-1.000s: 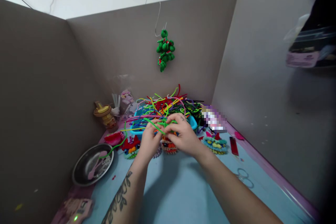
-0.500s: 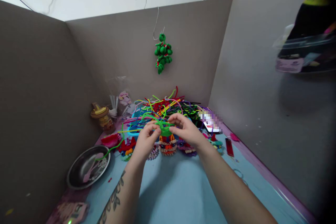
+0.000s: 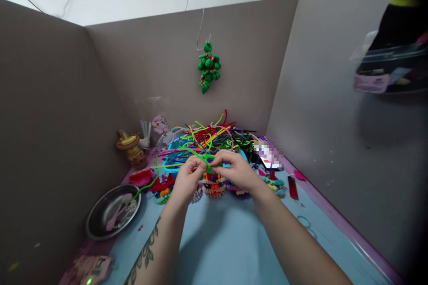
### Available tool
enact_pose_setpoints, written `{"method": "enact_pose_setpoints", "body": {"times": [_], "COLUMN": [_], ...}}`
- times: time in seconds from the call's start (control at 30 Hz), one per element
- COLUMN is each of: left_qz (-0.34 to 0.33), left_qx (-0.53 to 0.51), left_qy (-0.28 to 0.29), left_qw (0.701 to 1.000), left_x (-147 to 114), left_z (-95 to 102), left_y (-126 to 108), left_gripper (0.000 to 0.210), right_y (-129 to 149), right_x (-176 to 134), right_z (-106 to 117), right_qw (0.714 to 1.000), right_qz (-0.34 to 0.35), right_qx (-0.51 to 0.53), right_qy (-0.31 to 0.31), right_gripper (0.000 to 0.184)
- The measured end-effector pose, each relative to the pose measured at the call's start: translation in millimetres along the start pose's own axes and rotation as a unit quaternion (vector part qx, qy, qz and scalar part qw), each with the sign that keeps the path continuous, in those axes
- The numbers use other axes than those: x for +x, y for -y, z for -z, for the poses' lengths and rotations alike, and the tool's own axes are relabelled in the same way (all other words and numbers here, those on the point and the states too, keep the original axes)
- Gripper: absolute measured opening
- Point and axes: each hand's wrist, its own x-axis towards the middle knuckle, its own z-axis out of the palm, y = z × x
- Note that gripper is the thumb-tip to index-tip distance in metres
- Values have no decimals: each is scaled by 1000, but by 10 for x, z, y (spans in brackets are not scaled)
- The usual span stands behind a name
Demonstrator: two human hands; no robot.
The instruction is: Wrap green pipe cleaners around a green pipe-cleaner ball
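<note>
L hand point(image 3: 190, 177) & R hand point(image 3: 234, 169) pinch thin, curved grn strands point(image 3: 208, 168)

1. My left arm point(image 3: 162, 238) reaches forward and slants inward, a leafy tattoo point(image 3: 148, 244) along it.
2. My right arm point(image 3: 287, 229) angles in from the other side.
3. My left hand point(image 3: 187, 179) and right hand point(image 3: 237, 171) nearly meet, fingers point(image 3: 193, 161) bent toward thumbs point(image 3: 221, 171) in a pinch.

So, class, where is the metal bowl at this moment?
In the head view, the metal bowl sits at lower left, between the grey left panel and the person's left forearm, just beyond the pink device.
</note>
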Motion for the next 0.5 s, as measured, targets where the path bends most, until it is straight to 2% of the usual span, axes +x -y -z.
{"method": "enact_pose_setpoints", "body": {"times": [0.07,0.2,0.37,0.5], "left_qz": [-7,-46,-115,-148], "left_qx": [21,94,183,243], "left_qy": [8,13,28,45], "left_qw": [1000,994,976,958], "left_x": [3,-8,-54,-89], "left_z": [19,55,51,73], "left_y": [-28,-116,-224,-240], "left_gripper": [24,15,9,7], "right_y": [-10,-13,23,31], "right_x": [-1,-2,11,8], "right_z": [6,7,-14,-23], "right_qw": [1000,992,994,992], "right_qz": [-13,-56,-84,-91], "right_qx": [18,105,73,78], "right_qy": [-5,-31,25,36], "right_gripper": [2,19,9,13]}}
